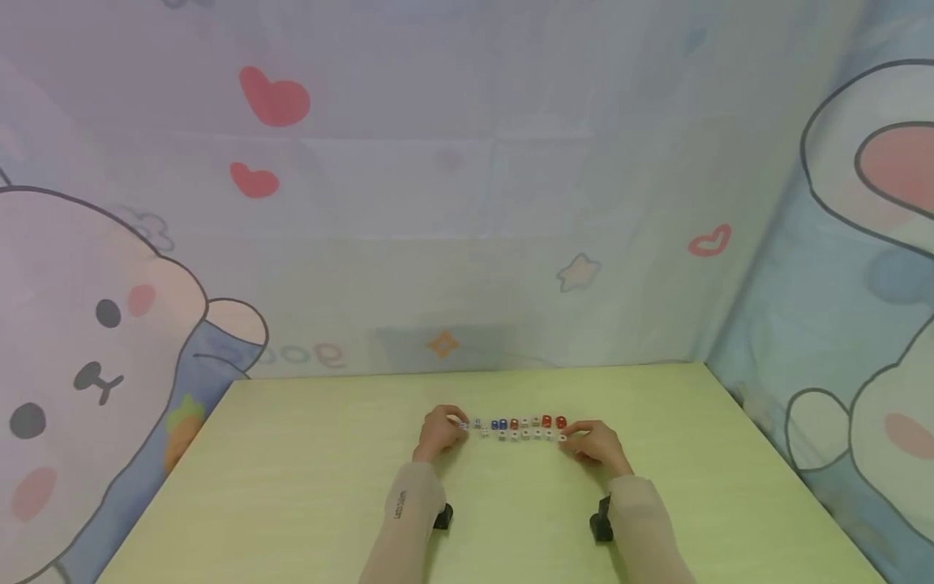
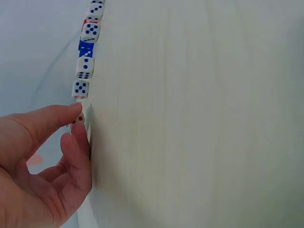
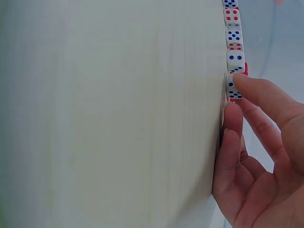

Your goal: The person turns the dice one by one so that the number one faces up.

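Note:
Two rows of small dice lie side by side on the table, reaching from one hand to the other. At the left end, my left hand [image 1: 441, 432] pinches a white die [image 2: 80, 118] with red pips between thumb and fingertip. My right hand [image 1: 597, 443] holds a white die [image 3: 231, 87] with blue pips at the right end of the near row, its thumb on top. Between the hands, the back row has two blue dice [image 1: 499, 424], a red die [image 1: 514, 423] and white ones. Two red dice [image 1: 554, 422] sit at its right end. The near row is white dice [image 1: 525, 435].
The pale yellow-green table [image 1: 292, 487] extends to both sides and in front of the dice. Behind it hangs a cartoon-printed cloth [image 1: 452, 203], with more cloth at the sides. Each wrist carries a black camera mount [image 1: 601, 523].

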A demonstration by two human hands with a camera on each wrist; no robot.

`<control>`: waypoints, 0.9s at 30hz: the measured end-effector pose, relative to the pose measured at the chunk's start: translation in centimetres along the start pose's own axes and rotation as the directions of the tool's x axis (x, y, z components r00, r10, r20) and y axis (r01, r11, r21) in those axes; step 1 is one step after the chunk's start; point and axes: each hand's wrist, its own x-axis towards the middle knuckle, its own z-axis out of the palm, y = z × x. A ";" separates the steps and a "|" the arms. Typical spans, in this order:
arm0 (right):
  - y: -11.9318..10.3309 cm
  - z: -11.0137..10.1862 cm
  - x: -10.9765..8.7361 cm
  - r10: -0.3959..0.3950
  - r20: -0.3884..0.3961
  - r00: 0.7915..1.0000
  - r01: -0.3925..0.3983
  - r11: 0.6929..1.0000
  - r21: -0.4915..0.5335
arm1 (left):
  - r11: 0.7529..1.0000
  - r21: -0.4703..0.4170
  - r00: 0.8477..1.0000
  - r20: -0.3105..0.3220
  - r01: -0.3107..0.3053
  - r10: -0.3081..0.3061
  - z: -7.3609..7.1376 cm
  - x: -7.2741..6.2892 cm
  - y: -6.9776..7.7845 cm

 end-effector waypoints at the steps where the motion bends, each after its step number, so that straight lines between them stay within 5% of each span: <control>1: 0.1 -0.1 0.0 -0.002 0.004 1.000 0.002 1.000 0.000 | 1.000 -0.019 1.000 0.004 -0.006 0.006 -0.1 -0.1 -0.1; 10: -0.4 -0.1 -0.5 0.036 -0.028 0.999 -0.036 0.999 -0.024 | 0.992 -0.127 0.999 0.037 0.013 -0.009 -0.2 -0.6 -0.8; 27: -0.4 0.2 -0.3 0.051 -0.008 0.999 -0.051 0.999 -0.015 | 0.988 -0.155 1.000 0.004 0.008 -0.008 -0.3 -1.9 -1.4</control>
